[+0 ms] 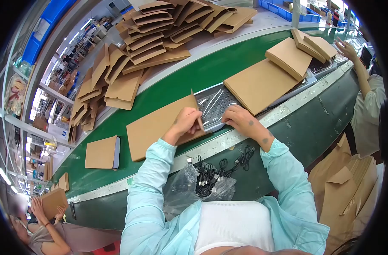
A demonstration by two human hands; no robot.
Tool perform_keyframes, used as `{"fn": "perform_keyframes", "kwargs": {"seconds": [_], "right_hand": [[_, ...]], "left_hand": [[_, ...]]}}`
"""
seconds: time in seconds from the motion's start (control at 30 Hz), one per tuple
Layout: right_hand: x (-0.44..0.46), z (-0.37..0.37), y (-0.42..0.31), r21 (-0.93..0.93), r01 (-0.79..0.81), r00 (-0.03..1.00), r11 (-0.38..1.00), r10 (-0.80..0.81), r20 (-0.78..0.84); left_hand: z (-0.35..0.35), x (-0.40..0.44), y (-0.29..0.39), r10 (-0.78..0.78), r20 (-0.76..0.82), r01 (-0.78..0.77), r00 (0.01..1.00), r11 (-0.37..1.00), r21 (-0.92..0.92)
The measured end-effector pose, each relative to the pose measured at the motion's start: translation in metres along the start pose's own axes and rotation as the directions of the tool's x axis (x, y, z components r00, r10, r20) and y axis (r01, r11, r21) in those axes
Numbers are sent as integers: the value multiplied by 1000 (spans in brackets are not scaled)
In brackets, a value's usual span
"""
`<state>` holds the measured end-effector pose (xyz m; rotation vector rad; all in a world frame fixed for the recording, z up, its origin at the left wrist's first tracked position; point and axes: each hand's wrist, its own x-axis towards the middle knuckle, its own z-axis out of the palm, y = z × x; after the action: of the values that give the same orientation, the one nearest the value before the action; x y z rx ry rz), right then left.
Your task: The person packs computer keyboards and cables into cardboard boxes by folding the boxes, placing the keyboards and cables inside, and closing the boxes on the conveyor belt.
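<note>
A black keyboard (217, 105) in clear plastic film lies on the green belt, its left end at the open end of a long brown cardboard box (160, 123). How far it sits inside the box cannot be told. My left hand (187, 120) is closed on the upright end flap of that box. With bent fingers my right hand (245, 122) grips the near right edge of the wrapped keyboard. Just to the right, another large cardboard box (266, 85) rests partly over more wrapped items.
Flattened boxes (151, 38) are heaped beyond the belt (104, 123). A smaller box (101, 153) lies at left. Black cables (213, 176) in a plastic bag hang before me. One co-worker's hand (346, 49) is at right; another person holds a box (53, 202) at lower left.
</note>
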<state>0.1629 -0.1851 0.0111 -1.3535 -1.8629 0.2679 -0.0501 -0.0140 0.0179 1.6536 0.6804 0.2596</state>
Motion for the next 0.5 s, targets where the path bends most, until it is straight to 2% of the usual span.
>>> {"fn": "perform_keyframes", "kwargs": {"seconds": [0.13,0.17,0.27,0.3,0.37,0.4,0.47,0.5], "right_hand": [[1,0,-7,90,-86,996,992,85,10],[1,1,-2,52,-104,993,993,101,61],[-1,6,6,331,-95,991,939,120,-56],[-2,6,5,284,-88,984,955,128,-124],[-3,4,2,187,-79,956,979,127,-263],[-3,2,-1,135,-109,956,985,141,-259],[-2,0,-10,34,-163,952,986,166,-256],[-2,4,-13,-14,-165,954,986,156,-254]], "left_hand": [[43,43,8,-12,-1,12,1000,1000,28],[49,50,11,-28,2,28,1000,999,47],[48,61,15,-57,-34,61,998,987,152],[40,56,14,-83,-9,84,996,991,102],[19,37,7,-105,-66,108,992,993,38],[7,24,4,-117,-96,118,988,993,7],[-18,-6,1,-151,-258,158,954,987,9],[-33,-22,-2,-155,-269,160,951,987,-2]]}}
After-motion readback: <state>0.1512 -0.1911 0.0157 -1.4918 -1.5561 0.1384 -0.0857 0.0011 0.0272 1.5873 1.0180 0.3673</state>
